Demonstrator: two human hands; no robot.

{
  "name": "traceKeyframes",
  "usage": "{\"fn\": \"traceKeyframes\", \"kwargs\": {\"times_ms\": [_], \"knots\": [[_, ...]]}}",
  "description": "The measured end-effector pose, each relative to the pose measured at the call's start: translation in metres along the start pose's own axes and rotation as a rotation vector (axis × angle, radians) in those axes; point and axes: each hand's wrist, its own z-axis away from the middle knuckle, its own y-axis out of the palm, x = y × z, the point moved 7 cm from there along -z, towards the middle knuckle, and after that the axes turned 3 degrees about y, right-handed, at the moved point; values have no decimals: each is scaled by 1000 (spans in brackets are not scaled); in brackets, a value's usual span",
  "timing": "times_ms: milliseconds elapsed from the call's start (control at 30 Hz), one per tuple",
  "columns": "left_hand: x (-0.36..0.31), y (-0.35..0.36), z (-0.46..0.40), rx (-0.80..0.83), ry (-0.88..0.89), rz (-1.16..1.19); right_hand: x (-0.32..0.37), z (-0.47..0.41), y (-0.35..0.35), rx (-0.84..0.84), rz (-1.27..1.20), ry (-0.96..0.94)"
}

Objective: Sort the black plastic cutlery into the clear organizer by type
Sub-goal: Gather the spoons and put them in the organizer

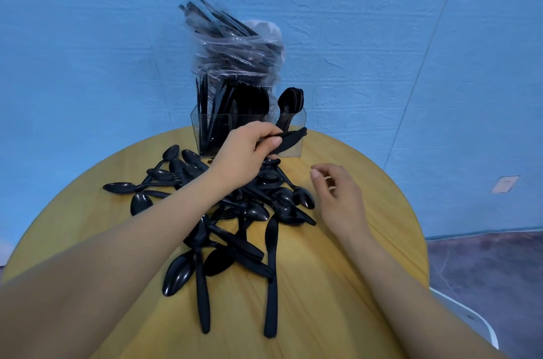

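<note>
Fingers (266,131) pinching glossy black cutlery (289,139)

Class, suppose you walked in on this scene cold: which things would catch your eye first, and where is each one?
First, the heap of loose black cutlery sprawled over the middle of the round wooden table. Next, the left hand gripping a few black pieces just in front of the clear organizer at the table's far edge. Behind it rises a clear plastic bag with more cutlery, while the right hand hovers empty beside the heap.
</note>
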Motion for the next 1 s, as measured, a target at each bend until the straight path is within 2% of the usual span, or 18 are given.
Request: {"fn": "traceKeyframes", "kwargs": {"times_ms": [200, 367, 500, 600, 800, 867, 1000], "knots": [[-6, 0, 26, 9, -95, 144, 46, 2, -7, 10, -392, -8], [-19, -9, 43, -98, -107, 194, 64, 5, 4, 38, -532, 71], [-18, -12, 56, -112, -196, 242, 69, 10, 2, 55, -508, 63], [-16, -12, 66, -103, -271, 369, 69, 14, -1, 45, -469, 75], [-26, -8, 83, -20, -258, 420, 75, 19, 7, 43, -437, 140], [-28, -10, 89, -17, -251, 385, 79, 23, 11, 61, -447, 150], [-29, -17, 101, -33, -181, 59, 85, 36, 18, 118, -458, 162]]}}
